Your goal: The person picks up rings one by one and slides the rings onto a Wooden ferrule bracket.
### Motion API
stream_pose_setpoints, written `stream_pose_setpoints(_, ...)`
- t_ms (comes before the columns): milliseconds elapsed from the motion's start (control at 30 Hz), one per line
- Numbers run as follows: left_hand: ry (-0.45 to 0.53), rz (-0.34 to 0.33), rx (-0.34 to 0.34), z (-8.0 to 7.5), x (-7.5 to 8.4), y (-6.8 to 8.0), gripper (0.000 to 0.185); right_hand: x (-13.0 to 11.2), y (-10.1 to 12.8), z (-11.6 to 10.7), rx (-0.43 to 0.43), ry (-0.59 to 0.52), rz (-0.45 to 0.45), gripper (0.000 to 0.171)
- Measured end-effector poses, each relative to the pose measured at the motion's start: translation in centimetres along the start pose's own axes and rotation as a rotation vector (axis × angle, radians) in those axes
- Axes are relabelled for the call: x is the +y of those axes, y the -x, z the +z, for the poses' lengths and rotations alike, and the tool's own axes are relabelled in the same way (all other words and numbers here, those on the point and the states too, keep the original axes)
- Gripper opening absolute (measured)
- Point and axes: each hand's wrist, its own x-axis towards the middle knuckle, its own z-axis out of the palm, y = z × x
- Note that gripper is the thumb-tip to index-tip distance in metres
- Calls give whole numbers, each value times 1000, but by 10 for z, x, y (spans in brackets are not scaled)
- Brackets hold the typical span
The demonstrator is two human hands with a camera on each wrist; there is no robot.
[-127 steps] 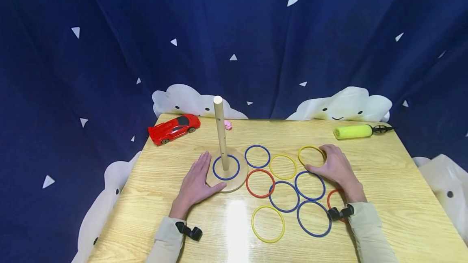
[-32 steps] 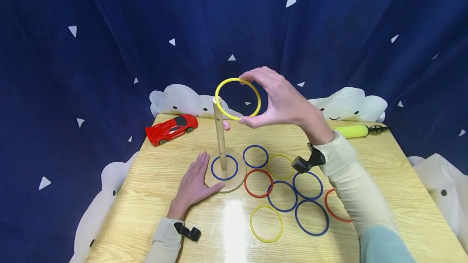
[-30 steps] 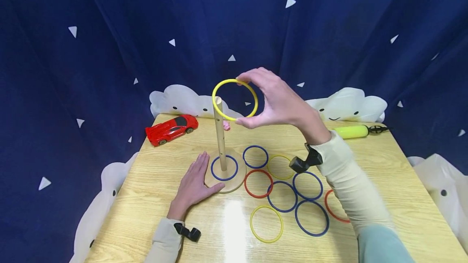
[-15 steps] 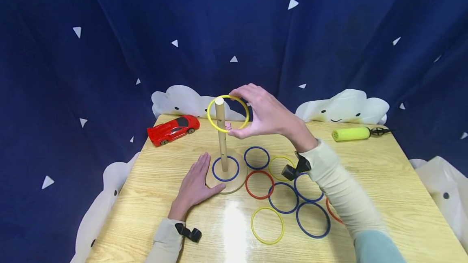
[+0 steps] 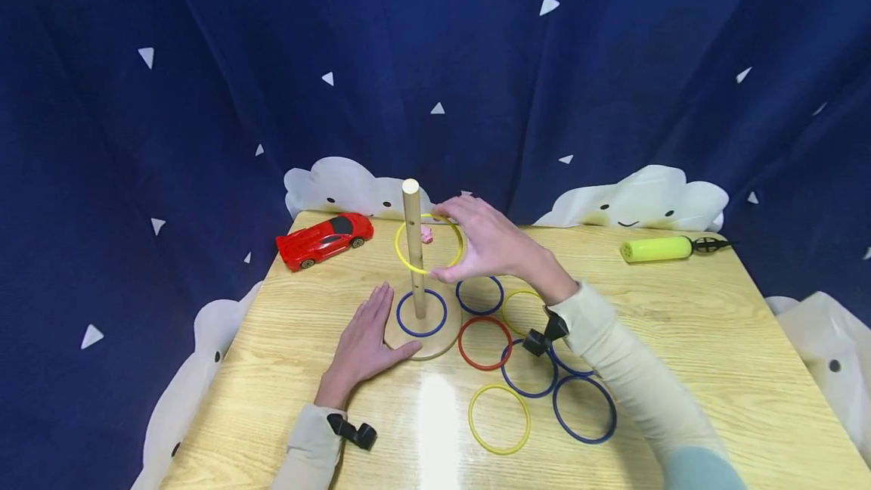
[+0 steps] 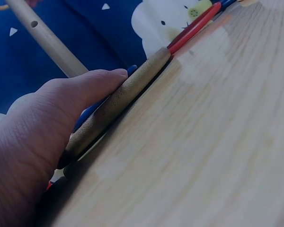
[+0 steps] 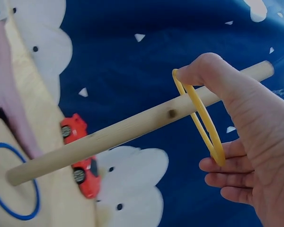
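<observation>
The yellow ring (image 5: 429,243), held above the wooden peg (image 5: 412,248) a second earlier, had been lowered around it, pinched by the right hand (image 5: 486,244). The base (image 5: 425,339) below was steadied by the flat left hand (image 5: 364,342), so threading was judged nearly complete.

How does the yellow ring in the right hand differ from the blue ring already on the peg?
The yellow ring is held partway down the wooden peg, pinched by the right hand; the blue ring lies flat on the round base, untouched. They differ in colour. Both encircle the peg and look alike in size.
</observation>
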Motion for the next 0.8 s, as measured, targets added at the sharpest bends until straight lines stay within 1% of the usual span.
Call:
stream_pose_setpoints(100, -1, -3, 1, 0, 1, 0, 121, 5, 7, 13, -16, 2, 8, 88)
stream_pose_setpoints(333, 7, 3, 15, 0, 2, 0, 121, 18, 23, 42, -67, 9, 60, 87)
stream_pose_setpoints(533, 5, -2, 10, 0, 0, 0, 120, 24, 30, 64, -72, 11, 53, 85)
stream_pose_setpoints(633, 7, 2, 11, 0, 0, 0, 120, 27, 35, 78, -77, 5, 56, 87)
stream_pose_setpoints(800, 11, -2, 6, 0, -1, 0, 120, 33, 46, 102, -107, 14, 87, 93)
